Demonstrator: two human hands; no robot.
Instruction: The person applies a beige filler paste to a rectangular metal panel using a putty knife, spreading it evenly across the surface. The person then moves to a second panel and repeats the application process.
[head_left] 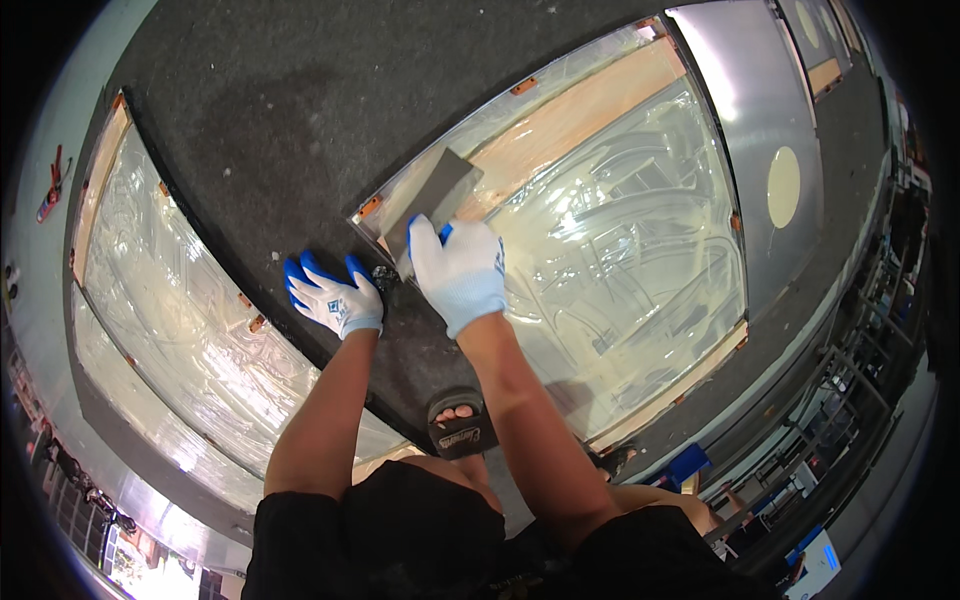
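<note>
My right hand, in a white glove with blue fingertips, is closed on a wide grey flat spreader blade. The blade lies over the left corner of a framed panel coated with glossy pale adhesive. A bare wooden strip runs along that panel's far side, next to the blade. My left hand, gloved the same way, rests with fingers spread on the dark floor mat, left of the panel corner. By its fingers sits a small black shiny lump.
Another adhesive-coated panel lies on the left. Orange clips sit along the panel edges. Farther right is a metal sheet with a round cream puddle. My sandalled foot stands between the panels. Metal racks line the right.
</note>
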